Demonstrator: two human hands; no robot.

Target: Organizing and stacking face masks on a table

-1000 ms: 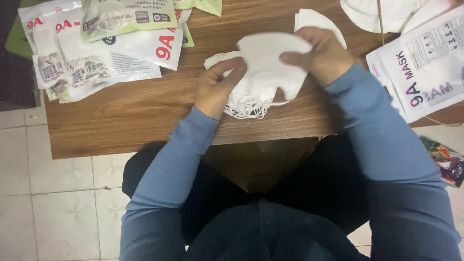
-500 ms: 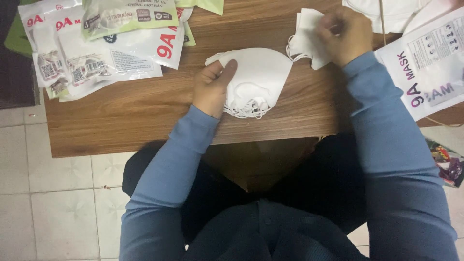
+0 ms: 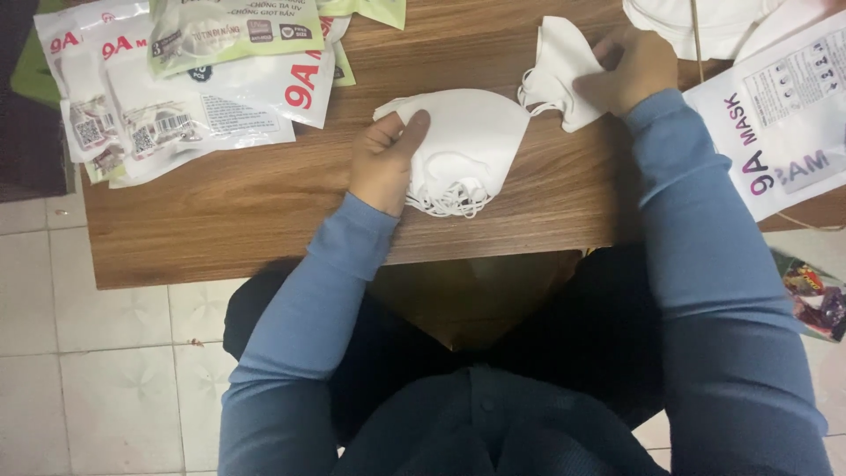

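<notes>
A stack of white folded face masks (image 3: 471,145) lies on the wooden table (image 3: 264,203), its ear loops hanging toward the near edge. My left hand (image 3: 385,159) grips the stack's left side, thumb on top. My right hand (image 3: 627,69) is farther back and to the right, pinching a single white mask (image 3: 560,66) with loose ear loops, held just above the table beside the stack.
Several white plastic mask pouches (image 3: 189,97) lie at the back left, one greenish pouch (image 3: 229,26) on top. A large white mask bag (image 3: 784,132) sits at the right edge, more white masks (image 3: 705,22) behind it. Tiled floor lies below; a colourful wrapper (image 3: 815,295) is at the right.
My right hand left the stack, reached back right and took hold of a single mask, now drawing it toward the stack. My left hand stayed holding the stack.
</notes>
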